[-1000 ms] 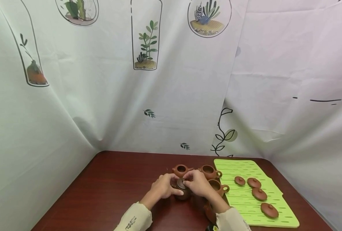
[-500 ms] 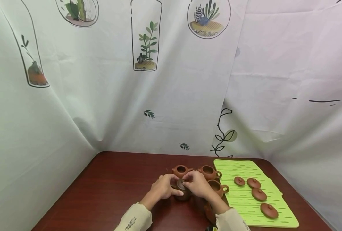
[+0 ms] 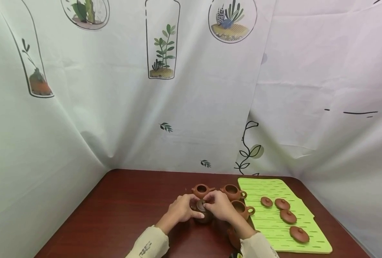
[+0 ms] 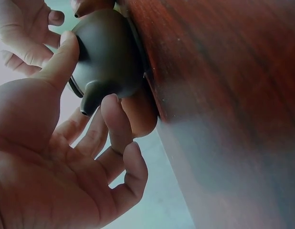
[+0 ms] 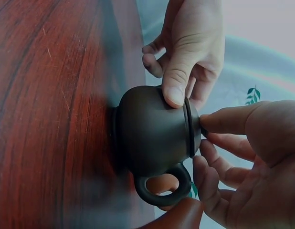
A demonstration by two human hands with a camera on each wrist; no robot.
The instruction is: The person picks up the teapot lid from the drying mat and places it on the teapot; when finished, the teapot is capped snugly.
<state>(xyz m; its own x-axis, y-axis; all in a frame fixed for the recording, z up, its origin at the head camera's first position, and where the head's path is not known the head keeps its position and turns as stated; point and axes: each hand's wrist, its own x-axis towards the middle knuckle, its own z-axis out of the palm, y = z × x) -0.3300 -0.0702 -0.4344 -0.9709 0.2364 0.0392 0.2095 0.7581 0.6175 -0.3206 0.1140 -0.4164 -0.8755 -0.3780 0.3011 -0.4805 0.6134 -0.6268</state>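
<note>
- Fingers and thumb of the left hand (image 3: pixel 182 208) are clasped about the dark teapot (image 5: pixel 152 129), which stands upright on the table (image 3: pixel 129 206).
- From my end I see the right hand (image 3: pixel 222 206) pinching the top of its lid (image 5: pixel 195 136), seated on the mouth.
- Open brown teapots (image 3: pixel 231 197) stand close by; four reddish lids (image 3: pixel 288 216) lie on the green mat (image 3: pixel 268 229).

You are in a small, makeshift booth: creased white fabric sheets (image 3: pixel 191 139), printed with green plants in black-outlined jars (image 3: pixel 164 53), hang behind your dark red-brown wood-grain worktop (image 3: pixel 129 208) and along both its sides. Slack folds show you they are draped cloth. Whether a home, office or studio surrounds you cannot be told.
</note>
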